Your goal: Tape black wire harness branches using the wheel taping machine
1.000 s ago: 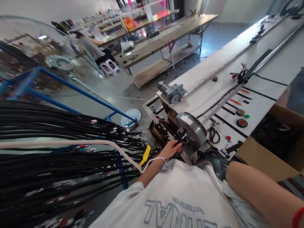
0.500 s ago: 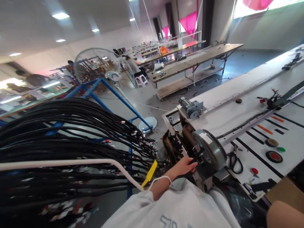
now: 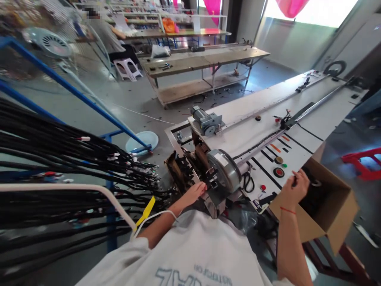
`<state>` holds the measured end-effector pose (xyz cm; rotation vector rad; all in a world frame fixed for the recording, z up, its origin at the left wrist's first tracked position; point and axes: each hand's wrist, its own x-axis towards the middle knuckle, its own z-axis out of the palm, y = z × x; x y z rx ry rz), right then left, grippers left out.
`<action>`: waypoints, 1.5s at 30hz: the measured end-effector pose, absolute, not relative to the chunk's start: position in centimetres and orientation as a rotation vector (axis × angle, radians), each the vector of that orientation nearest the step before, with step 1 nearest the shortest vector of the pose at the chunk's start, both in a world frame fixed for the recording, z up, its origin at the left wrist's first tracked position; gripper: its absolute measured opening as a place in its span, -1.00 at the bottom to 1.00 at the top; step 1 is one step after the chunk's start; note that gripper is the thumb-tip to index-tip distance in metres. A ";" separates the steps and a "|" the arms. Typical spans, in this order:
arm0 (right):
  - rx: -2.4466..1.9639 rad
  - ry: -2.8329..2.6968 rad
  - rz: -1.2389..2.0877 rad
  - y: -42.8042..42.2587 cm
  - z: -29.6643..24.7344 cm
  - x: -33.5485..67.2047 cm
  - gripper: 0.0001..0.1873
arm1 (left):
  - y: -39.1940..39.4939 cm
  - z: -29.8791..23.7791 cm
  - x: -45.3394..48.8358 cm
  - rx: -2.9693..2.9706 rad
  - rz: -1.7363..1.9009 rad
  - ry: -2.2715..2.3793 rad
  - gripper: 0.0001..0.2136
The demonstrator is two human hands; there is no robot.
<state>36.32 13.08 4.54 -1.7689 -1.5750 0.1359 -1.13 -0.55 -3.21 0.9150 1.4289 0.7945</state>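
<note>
My left hand [image 3: 195, 192] rests with its fingers bent against the dark end of a winding machine, just left of its grey metal drum [image 3: 224, 170]. A white cord with a yellow tag [image 3: 145, 211] runs from my left wrist. My right hand [image 3: 293, 186] is raised at the bench's front edge, over the rim of an open cardboard box [image 3: 330, 206]. Its fingers are closed on something thin and dark that I cannot make out. A red thread circles that wrist.
A thick bundle of black cables [image 3: 59, 171] hangs on a blue rack [image 3: 68, 87] at my left. Scissors [image 3: 247, 182] and round buttons [image 3: 279, 172] lie on the long white bench [image 3: 262, 119]. A grey motor [image 3: 205, 119], a red stool [image 3: 361, 163] and far worktables stand around.
The view has swung down and to the right. My right hand has come into view beside the cardboard box. My left hand has stayed at the machine's end.
</note>
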 end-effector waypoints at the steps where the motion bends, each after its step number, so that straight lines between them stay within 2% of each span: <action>1: -1.735 -1.535 0.078 13.1 3.6 36.5 -0.65 | -0.5 -3.3 -1.3 0.970 0.757 1.470 -0.64; 7: -1.631 -1.542 -0.008 15.6 -0.8 37.7 -0.70 | -0.4 -2.6 -2.4 1.355 0.566 1.554 -0.52; 10: -1.634 -1.561 -0.007 16.1 0.7 37.0 -0.73 | -0.3 -2.7 -2.7 1.390 0.538 1.597 -0.49; 12: -1.481 -1.653 0.038 14.6 2.4 34.8 -0.76 | -0.2 -3.0 -3.0 1.381 0.520 1.614 -0.47; 15: -0.972 -1.934 0.297 9.4 4.4 29.1 -0.76 | 0.1 -3.2 -3.3 1.382 0.475 1.598 -0.47; 18: -0.567 -2.172 0.707 3.5 4.1 22.6 -0.62 | 0.4 -2.9 -3.4 1.434 0.483 1.601 -0.49; 22: -0.952 -2.190 0.785 1.9 0.4 15.8 -0.54 | 0.9 -1.8 -3.6 1.458 0.523 1.624 -0.53; 26: -1.346 -2.033 0.886 5.1 -3.0 12.4 -0.76 | 1.1 -1.0 -4.3 1.453 0.626 1.640 -0.57; 29: -1.344 -1.930 0.991 6.2 -4.1 12.0 -0.96 | 1.0 -0.9 -4.7 1.425 0.700 1.626 -0.56; 35: -1.141 -1.931 0.976 5.4 -4.5 13.4 -0.97 | 1.2 -0.8 -5.1 1.529 0.663 1.566 -0.61; 38: -1.162 -2.014 0.966 5.7 -3.8 13.2 -0.90 | 1.3 -0.9 -5.2 1.601 0.580 1.556 -0.66; 43: -1.085 -2.177 0.788 7.2 -1.4 12.1 -0.58 | 1.0 -1.6 -4.5 1.724 0.485 1.563 -0.73; 45: -1.111 -2.268 0.681 7.4 -0.6 11.5 -0.51 | 0.7 -1.4 -3.9 1.759 0.469 1.628 -0.74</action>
